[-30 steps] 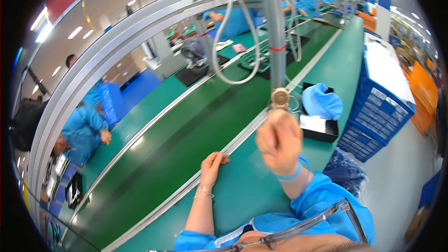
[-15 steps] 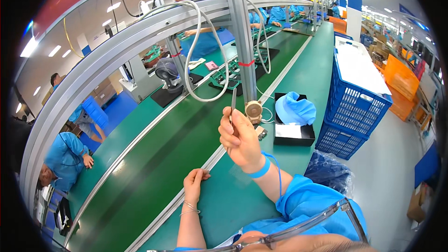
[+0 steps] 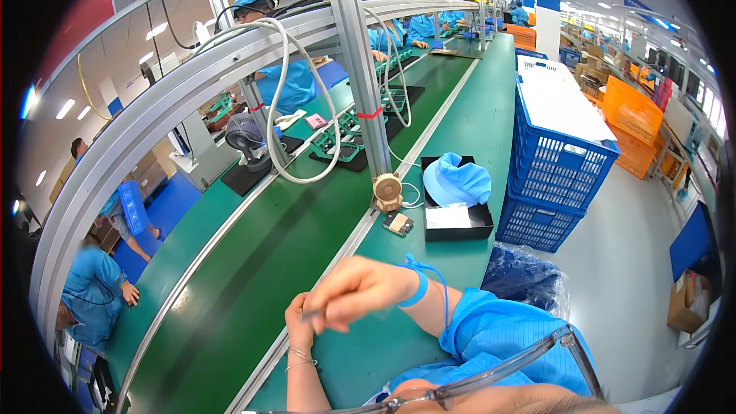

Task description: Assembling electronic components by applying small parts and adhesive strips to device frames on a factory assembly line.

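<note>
My right hand [image 3: 364,290], with a blue wrist strap [image 3: 418,288] on its wrist, reaches left over the green bench and is a little smeared by motion. Its fingers are closed on slim grey tweezers [image 3: 309,314], of which only a short dark end shows. Right beside it, partly covered by the right fingers, is my left hand [image 3: 298,328], wearing thin bracelets [image 3: 301,359]. Its fingers look curled together at the bench's inner rail; what they pinch is hidden.
Ahead stand a small tan fan [image 3: 387,192], a small square device [image 3: 398,223] and a black tray [image 3: 479,222] with a blue cap [image 3: 458,180]. Stacked blue crates [image 3: 558,161] flank the bench at right. A green conveyor belt [image 3: 253,261] runs at left, beneath a metal frame post [image 3: 356,69].
My right hand has come down and left from its raised position, bringing the tweezers to my left hand. The view has shifted slightly to the right.
</note>
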A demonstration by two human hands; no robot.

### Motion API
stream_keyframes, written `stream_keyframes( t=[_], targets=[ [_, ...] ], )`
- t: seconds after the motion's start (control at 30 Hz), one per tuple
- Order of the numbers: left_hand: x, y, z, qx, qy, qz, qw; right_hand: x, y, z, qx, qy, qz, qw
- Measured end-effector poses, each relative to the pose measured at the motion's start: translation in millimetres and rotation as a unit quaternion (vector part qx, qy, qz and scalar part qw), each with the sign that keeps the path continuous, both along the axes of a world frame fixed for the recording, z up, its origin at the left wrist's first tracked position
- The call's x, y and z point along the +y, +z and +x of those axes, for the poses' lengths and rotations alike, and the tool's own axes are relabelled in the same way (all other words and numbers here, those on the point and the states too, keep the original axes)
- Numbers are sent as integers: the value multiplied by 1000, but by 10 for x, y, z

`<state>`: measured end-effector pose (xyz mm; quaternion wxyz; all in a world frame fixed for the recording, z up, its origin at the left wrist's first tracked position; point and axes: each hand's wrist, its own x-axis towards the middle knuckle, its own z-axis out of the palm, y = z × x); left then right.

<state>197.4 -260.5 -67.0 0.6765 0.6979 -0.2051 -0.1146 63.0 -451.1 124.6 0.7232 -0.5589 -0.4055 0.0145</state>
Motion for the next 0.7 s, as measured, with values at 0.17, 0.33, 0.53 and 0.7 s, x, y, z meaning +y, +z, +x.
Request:
stream_keyframes(
  t=[0.17, 0.33, 0.53, 0.7],
  targets=[
    [-56, 112, -50, -8, -33, -40, 999, 90, 103, 40, -248, 63, -118, 959],
    [-46, 112, -60, -11, -34, -40, 999, 99, 94, 12, -265, 81, -138, 951],
    [-49, 157, -70, 31, -38, -75, 996, 143, 75, 28, -276, 36, -171, 945],
    [-30, 206, -53, 65, -32, -92, 993, 152, -274, 181, -216, -36, -239, 946]
  ],
)
